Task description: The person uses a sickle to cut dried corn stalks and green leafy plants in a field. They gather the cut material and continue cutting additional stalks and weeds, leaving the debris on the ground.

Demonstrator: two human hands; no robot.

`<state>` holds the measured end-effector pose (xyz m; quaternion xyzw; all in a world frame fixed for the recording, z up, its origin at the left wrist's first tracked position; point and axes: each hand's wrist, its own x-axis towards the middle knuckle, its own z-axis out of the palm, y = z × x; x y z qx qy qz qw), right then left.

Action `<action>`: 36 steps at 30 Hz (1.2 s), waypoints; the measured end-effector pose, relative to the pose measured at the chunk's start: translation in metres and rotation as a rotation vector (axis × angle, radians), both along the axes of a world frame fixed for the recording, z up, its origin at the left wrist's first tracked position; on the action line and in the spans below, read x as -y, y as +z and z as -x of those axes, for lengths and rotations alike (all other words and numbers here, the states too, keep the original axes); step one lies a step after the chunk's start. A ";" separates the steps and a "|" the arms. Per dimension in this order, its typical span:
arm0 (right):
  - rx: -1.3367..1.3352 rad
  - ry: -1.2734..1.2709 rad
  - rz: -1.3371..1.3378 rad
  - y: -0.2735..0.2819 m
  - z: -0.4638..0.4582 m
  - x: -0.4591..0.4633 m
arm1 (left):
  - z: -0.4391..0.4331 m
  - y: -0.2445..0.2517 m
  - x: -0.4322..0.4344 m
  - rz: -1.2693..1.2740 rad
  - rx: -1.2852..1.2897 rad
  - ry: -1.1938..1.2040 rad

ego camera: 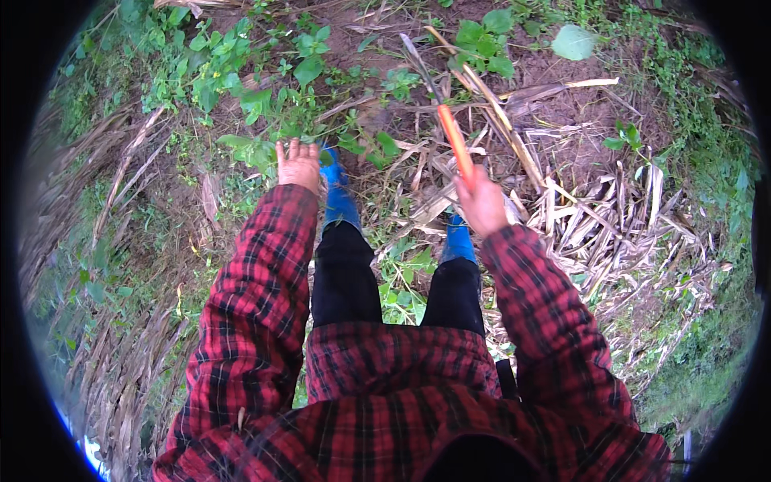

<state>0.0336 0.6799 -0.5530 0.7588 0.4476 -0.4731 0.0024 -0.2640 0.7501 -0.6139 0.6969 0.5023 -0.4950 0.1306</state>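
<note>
My right hand (pixel 482 202) is closed around the orange handle (pixel 456 141) of a bladed hand tool. Its narrow metal blade (pixel 423 69) points forward and slightly left, above soil and dry stalks; the angle hides whether it is a sickle or a machete. My left hand (pixel 299 164) is stretched out palm down, fingers slightly apart, with no object visible in it. Broad green weed leaves (pixel 256 150) lie right beside its fingers; whether they touch cannot be told. Just right of that hand is my left blue boot (pixel 341 196).
My right blue boot (pixel 459 241) stands among dry stalks. A heap of dry corn-like husks (pixel 593 223) spreads to the right, with a long dry stalk (pixel 503 117) leading toward it. Green weeds (pixel 211 72) grow at upper left. More dry stalks (pixel 129 385) lie at lower left.
</note>
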 end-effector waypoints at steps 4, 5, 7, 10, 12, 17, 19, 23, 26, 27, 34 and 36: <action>-0.299 0.039 0.181 -0.010 0.087 0.048 | 0.041 0.003 -0.014 -0.020 0.132 0.299; -0.329 -0.001 0.156 0.000 0.106 0.060 | 0.037 0.007 -0.027 0.057 0.179 0.509; -0.385 -0.061 0.233 0.013 0.131 0.064 | 0.028 0.008 -0.041 -0.063 0.286 0.617; -0.444 -0.081 0.247 0.016 0.145 0.046 | -0.018 0.009 -0.057 -0.463 0.379 0.296; -0.506 -0.041 0.190 0.015 0.155 0.044 | -0.031 -0.004 -0.063 -0.428 0.477 0.157; -0.942 -0.342 0.716 0.019 0.148 0.034 | -0.025 -0.054 -0.076 -0.018 0.101 0.108; -1.205 -0.737 0.957 0.007 0.142 0.052 | 0.004 -0.073 -0.077 -0.027 -0.022 0.049; -0.871 -0.929 0.726 -0.015 0.119 0.067 | 0.067 -0.103 -0.070 -0.123 -0.049 0.160; -0.590 -0.647 0.399 -0.039 0.093 0.033 | 0.103 -0.107 -0.063 0.038 0.056 0.364; -0.591 -0.492 0.229 -0.050 0.090 0.012 | 0.108 -0.108 -0.057 0.048 0.048 0.334; -0.200 0.266 -0.064 -0.184 0.119 -0.153 | 0.093 -0.117 -0.054 -0.180 0.265 0.169; -0.107 0.244 0.003 -0.198 0.110 -0.117 | 0.098 -0.115 -0.042 -0.194 0.325 0.169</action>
